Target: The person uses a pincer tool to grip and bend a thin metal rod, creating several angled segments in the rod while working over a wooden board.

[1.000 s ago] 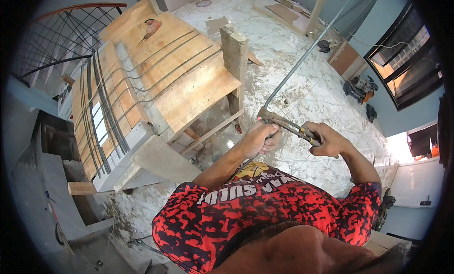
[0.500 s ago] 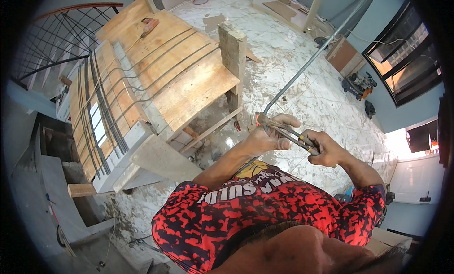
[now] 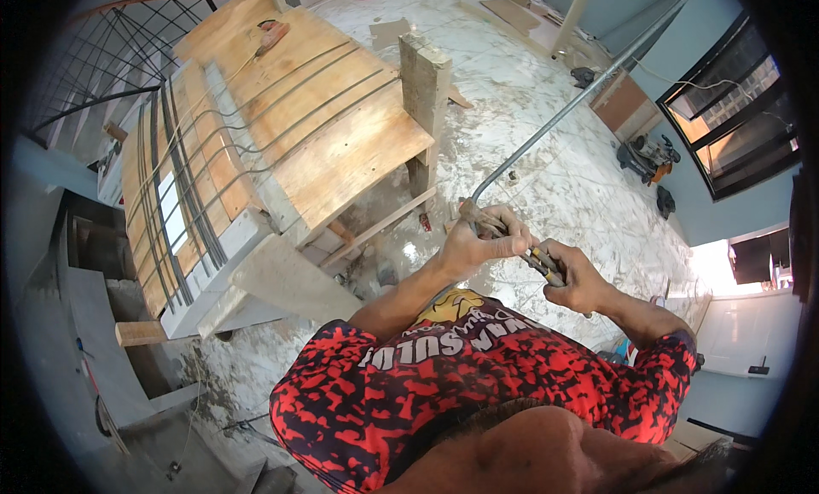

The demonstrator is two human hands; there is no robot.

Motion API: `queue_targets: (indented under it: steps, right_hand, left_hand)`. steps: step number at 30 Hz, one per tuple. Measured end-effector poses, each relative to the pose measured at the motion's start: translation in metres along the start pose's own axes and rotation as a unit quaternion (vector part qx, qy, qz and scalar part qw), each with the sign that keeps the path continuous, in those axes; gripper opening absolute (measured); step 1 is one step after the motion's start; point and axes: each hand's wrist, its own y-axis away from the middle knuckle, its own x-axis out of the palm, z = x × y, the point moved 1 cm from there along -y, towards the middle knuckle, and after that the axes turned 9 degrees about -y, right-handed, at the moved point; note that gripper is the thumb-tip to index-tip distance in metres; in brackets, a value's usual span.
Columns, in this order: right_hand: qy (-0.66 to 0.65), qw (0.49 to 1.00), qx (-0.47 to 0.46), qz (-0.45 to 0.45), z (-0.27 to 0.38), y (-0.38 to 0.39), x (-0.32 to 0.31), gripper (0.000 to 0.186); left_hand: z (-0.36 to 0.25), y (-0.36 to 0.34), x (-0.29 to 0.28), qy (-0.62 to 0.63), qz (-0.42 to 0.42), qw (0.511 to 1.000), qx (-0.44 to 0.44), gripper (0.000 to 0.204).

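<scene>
A long grey steel rod (image 3: 554,123) slopes from the upper right down to my left hand (image 3: 479,248), bending just above it. My left fingers wrap round the rod at the head end of a pair of pliers, and partly hide both. My right hand (image 3: 578,276) is closed around the pliers' dark handles (image 3: 543,262) with yellow marks. The two hands are close together in front of my red and black shirt (image 3: 486,366). What the jaws grip is hidden by my left fingers.
On the left stands a plywood-topped form (image 3: 341,144) with several thin steel bars across it and an orange power tool (image 3: 273,35) on top. A rough wooden post (image 3: 424,84) rises at its corner. A power saw (image 3: 648,157) sits on the dirty floor below the window.
The pliers' handles, spread apart before, are now squeezed closer together. My left thumb and fingers have come nearer to my right hand. The rod's bend has shifted slightly left and down.
</scene>
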Motion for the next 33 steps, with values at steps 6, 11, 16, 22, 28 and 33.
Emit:
queue_targets:
  steps: [6,11,16,22,28,33]
  right_hand:
    - [-0.021,0.999,0.017,-0.045,0.001,0.000,0.016,0.032]
    - [-0.089,0.991,-0.006,-0.100,0.000,-0.008,0.042,0.033]
    - [-0.043,0.994,-0.021,-0.100,-0.012,-0.015,0.027,0.035]
    - [-0.122,0.991,-0.019,-0.059,-0.004,-0.017,-0.006,0.046]
    - [-0.037,0.994,-0.043,-0.095,-0.020,-0.018,-0.015,0.045]
    - [0.324,0.895,-0.228,-0.204,-0.033,-0.033,-0.018,0.047]
  left_hand:
    - [0.000,-0.002,-0.008,-0.032,-0.015,0.999,-0.013,0.022]
    - [-0.016,-0.007,-0.016,-0.085,-0.046,0.995,-0.023,0.022]
    - [-0.016,-0.019,-0.020,-0.122,-0.029,0.992,0.000,0.026]
    - [-0.003,-0.032,-0.014,0.006,-0.007,1.000,-0.021,0.051]
    - [0.001,-0.023,-0.029,0.016,0.013,0.994,-0.111,0.057]
    - [-0.010,-0.020,-0.023,-0.008,-0.063,0.997,-0.039,0.040]
